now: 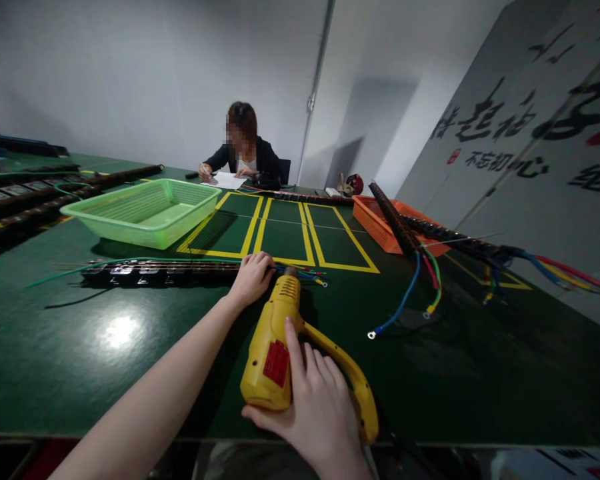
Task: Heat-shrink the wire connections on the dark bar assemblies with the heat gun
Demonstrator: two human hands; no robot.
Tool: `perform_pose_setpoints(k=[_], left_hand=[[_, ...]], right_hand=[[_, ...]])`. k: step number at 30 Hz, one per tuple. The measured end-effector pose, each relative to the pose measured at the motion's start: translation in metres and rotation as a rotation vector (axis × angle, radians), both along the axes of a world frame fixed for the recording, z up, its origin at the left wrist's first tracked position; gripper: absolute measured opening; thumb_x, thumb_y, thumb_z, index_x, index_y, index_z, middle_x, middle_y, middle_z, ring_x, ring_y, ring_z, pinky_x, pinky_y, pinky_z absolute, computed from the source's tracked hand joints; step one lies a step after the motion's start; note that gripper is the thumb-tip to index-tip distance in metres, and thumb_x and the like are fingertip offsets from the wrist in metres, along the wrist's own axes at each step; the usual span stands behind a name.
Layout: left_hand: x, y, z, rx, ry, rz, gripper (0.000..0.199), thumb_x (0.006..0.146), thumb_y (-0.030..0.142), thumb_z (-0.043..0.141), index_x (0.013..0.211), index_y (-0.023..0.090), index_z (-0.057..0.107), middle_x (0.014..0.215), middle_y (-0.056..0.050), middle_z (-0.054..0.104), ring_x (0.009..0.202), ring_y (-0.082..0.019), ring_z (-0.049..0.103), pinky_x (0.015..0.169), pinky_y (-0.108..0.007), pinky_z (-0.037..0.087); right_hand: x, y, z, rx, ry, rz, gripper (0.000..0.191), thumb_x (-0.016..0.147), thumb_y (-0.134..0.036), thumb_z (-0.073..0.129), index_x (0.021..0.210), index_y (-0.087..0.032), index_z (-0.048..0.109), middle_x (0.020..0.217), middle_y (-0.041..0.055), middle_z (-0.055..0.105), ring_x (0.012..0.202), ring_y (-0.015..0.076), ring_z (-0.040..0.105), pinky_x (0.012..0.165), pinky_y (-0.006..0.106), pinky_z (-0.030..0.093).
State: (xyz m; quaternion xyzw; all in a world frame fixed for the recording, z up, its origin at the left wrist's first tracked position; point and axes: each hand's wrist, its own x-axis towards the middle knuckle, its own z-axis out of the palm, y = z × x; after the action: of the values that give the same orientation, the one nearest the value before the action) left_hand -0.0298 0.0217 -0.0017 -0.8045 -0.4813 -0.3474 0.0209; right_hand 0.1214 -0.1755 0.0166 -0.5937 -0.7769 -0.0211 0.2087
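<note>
Gripping yellow heat gun (265,347) at near side of surface (70,360): right hand (320,400), fingers closed around its body, index stretched along it. Left hand (253,277) just past, by the nozzle (291,272), fingers curled over right end of black cable chain (160,272); undersides hidden, can't tell if gripping. Beyond: green basket (125,228) left; orange basket (371,223) right, partly blocked by dark chains (396,223) trailing coloured wires (415,283). Far side: seated person (266,160), pen to paper (227,180), lower body hidden.

I am facing a pale grey wall (150,73), where a dark shadow (375,117) is falling; to my right a lettered panel (525,93) is slanting, and a white glare (120,331) is shining off the green table (440,387)
</note>
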Motion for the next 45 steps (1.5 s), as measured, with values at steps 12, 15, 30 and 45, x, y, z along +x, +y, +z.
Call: perform_pose_setpoints(k=[12, 15, 30, 45], left_hand=[[-0.001, -0.001, 0.000, 0.008, -0.020, -0.019, 0.006, 0.088, 0.022, 0.045, 0.091, 0.020, 0.050, 0.099, -0.004, 0.057, 0.099, -0.020, 0.051, 0.091, -0.036, 0.035], [0.000, -0.001, 0.000, 0.004, -0.028, -0.017, 0.005, 0.088, 0.021, 0.045, 0.090, 0.021, 0.050, 0.100, -0.003, 0.057, 0.099, -0.020, 0.052, 0.089, -0.035, 0.036], [0.001, -0.004, 0.003, 0.004, 0.013, 0.016, 0.005, 0.088, 0.020, 0.046, 0.091, 0.021, 0.050, 0.102, -0.004, 0.057, 0.097, -0.020, 0.052, 0.084, -0.035, 0.036], [0.002, -0.006, 0.003, 0.018, 0.046, -0.014, 0.007, 0.089, 0.022, 0.045, 0.093, 0.020, 0.051, 0.103, -0.004, 0.057, 0.098, -0.021, 0.052, 0.085, -0.036, 0.037]], right_hand=[[0.028, -0.003, 0.005, -0.031, 0.036, 0.057, 0.124, 0.049, -0.074, 0.067, 0.146, -0.023, 0.009, 0.102, 0.0078, 0.062, 0.087, 0.0274, 0.059, 0.078, 0.042, 0.046], [0.042, -0.007, 0.008, -0.010, 0.016, 0.018, 0.122, 0.048, -0.070, 0.070, 0.146, -0.023, 0.013, 0.105, 0.0087, 0.063, 0.088, 0.0282, 0.059, 0.079, 0.041, 0.046], [0.062, -0.012, 0.007, 0.061, -0.072, -0.077, 0.119, 0.054, -0.064, 0.071, 0.146, -0.022, 0.009, 0.111, 0.0090, 0.062, 0.094, 0.0285, 0.060, 0.081, 0.042, 0.047], [0.014, 0.004, -0.008, 0.120, -0.047, 0.023, 0.122, 0.053, -0.080, 0.058, 0.147, -0.018, 0.010, 0.100, 0.0107, 0.063, 0.086, 0.0287, 0.059, 0.079, 0.044, 0.047]])
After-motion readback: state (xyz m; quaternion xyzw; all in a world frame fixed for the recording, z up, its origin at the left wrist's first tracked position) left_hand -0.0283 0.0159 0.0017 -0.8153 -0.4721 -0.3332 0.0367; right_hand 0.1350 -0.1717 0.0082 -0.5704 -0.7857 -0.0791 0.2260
